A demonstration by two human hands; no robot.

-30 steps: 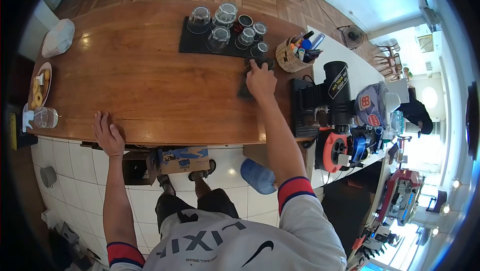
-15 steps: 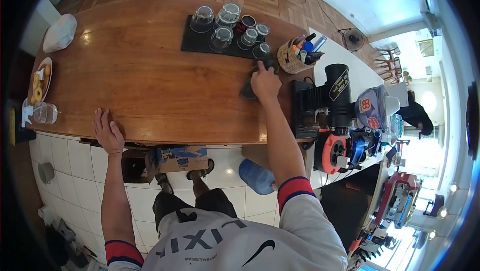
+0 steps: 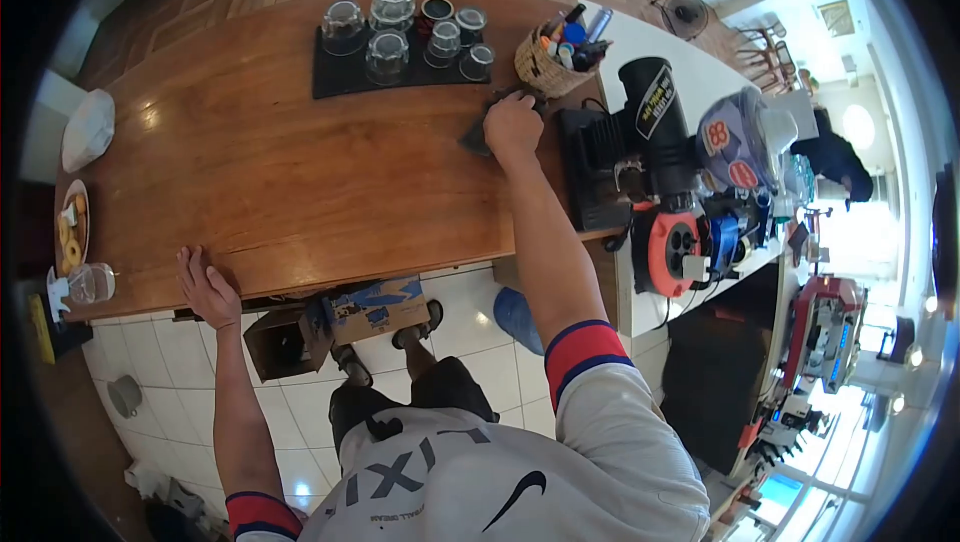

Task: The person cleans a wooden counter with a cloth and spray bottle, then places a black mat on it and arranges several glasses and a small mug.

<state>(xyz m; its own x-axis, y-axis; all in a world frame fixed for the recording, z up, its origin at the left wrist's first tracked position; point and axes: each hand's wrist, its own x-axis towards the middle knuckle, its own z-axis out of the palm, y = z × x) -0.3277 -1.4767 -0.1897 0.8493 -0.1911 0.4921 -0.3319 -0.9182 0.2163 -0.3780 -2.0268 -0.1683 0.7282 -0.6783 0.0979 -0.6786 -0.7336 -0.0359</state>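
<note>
The dark grey cloth [image 3: 473,138] lies under the grasping right hand [image 3: 512,127], far right on the brown wooden counter [image 3: 280,162]; the released left hand [image 3: 205,287] rests well apart.

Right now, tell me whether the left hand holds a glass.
No, the left hand lies flat on the wooden counter's edge; the glasses stand on the black mat.

The long wooden bench [image 3: 280,162] carries a black mat [image 3: 335,82] at its far edge, with upturned glasses [image 3: 386,54] on it and a wicker basket [image 3: 540,67] of pens just beside. A dark cloth [image 3: 474,139] lies near the basket. At the left end sit a white bundle [image 3: 88,129] and a plate [image 3: 68,227] of food.
</note>
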